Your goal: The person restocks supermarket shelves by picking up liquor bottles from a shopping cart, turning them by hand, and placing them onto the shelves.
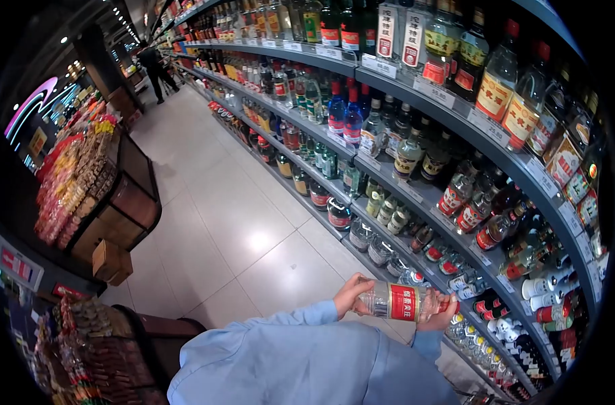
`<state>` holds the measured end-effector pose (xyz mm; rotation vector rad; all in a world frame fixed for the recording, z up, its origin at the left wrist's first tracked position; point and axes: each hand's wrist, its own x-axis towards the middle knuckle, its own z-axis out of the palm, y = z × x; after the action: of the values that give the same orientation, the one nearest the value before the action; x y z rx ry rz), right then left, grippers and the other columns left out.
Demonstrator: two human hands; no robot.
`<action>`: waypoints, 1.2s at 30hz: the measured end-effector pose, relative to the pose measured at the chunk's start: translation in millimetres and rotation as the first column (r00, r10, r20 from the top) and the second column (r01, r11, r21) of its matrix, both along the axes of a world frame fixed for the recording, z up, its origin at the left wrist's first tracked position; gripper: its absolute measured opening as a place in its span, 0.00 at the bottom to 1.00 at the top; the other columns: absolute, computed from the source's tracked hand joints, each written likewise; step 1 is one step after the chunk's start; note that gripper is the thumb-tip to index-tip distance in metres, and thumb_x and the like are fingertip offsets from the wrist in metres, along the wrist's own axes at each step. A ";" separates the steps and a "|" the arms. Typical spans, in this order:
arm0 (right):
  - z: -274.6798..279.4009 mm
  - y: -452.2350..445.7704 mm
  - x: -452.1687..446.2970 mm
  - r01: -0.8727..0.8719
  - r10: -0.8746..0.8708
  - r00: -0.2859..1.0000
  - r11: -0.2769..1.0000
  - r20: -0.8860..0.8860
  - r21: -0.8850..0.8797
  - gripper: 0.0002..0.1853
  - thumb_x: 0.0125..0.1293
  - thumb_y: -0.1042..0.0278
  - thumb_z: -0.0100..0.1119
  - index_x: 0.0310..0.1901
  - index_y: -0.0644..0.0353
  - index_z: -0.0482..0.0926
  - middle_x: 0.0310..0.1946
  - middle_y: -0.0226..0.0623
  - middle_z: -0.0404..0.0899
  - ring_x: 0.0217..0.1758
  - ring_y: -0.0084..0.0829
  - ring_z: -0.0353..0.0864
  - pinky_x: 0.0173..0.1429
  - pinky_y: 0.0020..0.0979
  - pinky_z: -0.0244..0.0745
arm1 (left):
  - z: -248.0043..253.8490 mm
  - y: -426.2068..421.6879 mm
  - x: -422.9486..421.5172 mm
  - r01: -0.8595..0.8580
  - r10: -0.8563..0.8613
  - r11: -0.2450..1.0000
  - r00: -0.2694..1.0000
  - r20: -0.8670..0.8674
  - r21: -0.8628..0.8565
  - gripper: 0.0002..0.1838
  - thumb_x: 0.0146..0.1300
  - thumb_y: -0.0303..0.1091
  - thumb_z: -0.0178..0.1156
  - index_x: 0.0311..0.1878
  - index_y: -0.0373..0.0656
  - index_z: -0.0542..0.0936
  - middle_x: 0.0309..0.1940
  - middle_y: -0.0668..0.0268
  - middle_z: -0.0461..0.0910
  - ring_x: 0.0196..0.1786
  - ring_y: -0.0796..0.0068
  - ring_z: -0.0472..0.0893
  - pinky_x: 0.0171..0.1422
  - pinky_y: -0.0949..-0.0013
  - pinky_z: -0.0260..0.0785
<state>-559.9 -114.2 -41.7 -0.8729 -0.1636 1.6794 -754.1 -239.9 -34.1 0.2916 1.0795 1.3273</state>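
Observation:
A clear bottle with a red and gold label [403,302] lies sideways between my two hands, in front of the shelves. My left hand [352,295] is wrapped round its left end, which looks like the base. At the right end, by the red cap, my right hand [444,314] has its fingers closed round the bottle. Light blue sleeves cover both arms. The bottle is held above the floor, close to the lower shelves.
Curved grey shelves [415,196] full of bottles run along the right side. At the left stand a bin of packaged goods [118,202], a cardboard box [112,262] and hanging packets [85,337]. A tiled aisle [213,202] leads to a person in dark clothes [152,64].

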 end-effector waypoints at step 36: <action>59.6 -49.2 -501.6 -0.338 0.361 0.928 0.922 -0.097 0.189 0.12 0.60 0.60 0.52 0.22 0.52 0.66 0.18 0.28 0.69 0.30 0.30 0.74 0.40 0.34 0.73 | 10.8 -99.1 -438.2 -0.477 0.467 0.816 0.877 0.113 0.325 0.14 0.63 0.45 0.46 0.40 0.44 0.62 0.32 0.58 0.73 0.29 0.70 0.78 0.21 0.72 0.75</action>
<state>-1061.5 -163.4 17.9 -0.6276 -0.3864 2.0173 -1192.4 -339.0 -23.3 0.2694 0.9204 1.9745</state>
